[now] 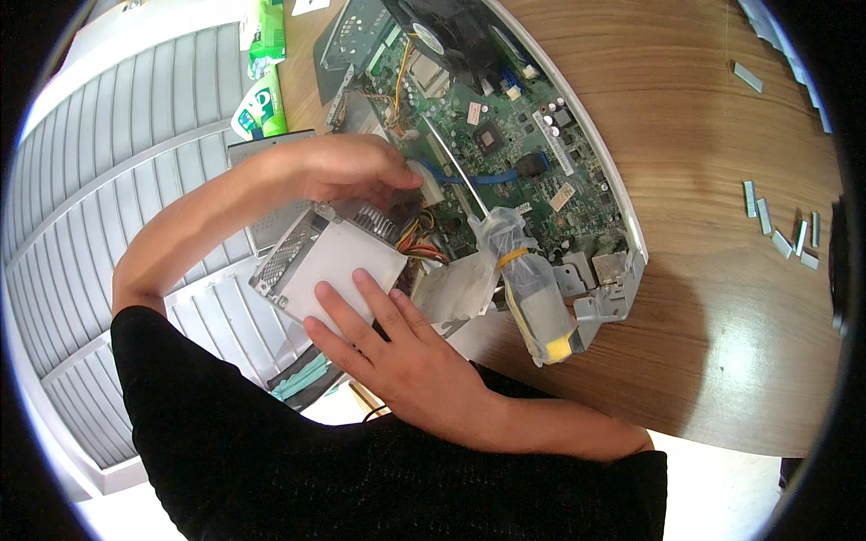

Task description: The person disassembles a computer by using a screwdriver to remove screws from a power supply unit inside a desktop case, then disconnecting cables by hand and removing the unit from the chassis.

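Note:
An opened computer case with a green circuit board (505, 153) lies in front of me. At its near left sits a metal box with a white label (347, 257), which looks like a power supply, tilted, with colored wires (424, 248) beside it. My right hand (410, 361) rests on this box, fingers spread flat. My left hand (361, 169) reaches over the far side of the box, curled, its thumb near the wires; what its fingers hold is hidden. Across the board lies a screwdriver (532, 302), its handle wrapped in clear plastic with a yellow band.
A black fan housing (446, 41) covers the board's far end. A blue cable (492, 178) crosses the board. Several small metal strips (781, 242) lie on the wooden table (686, 180) at right. A green packet (263, 41) stands at far left, above a grey slatted surface (117, 162).

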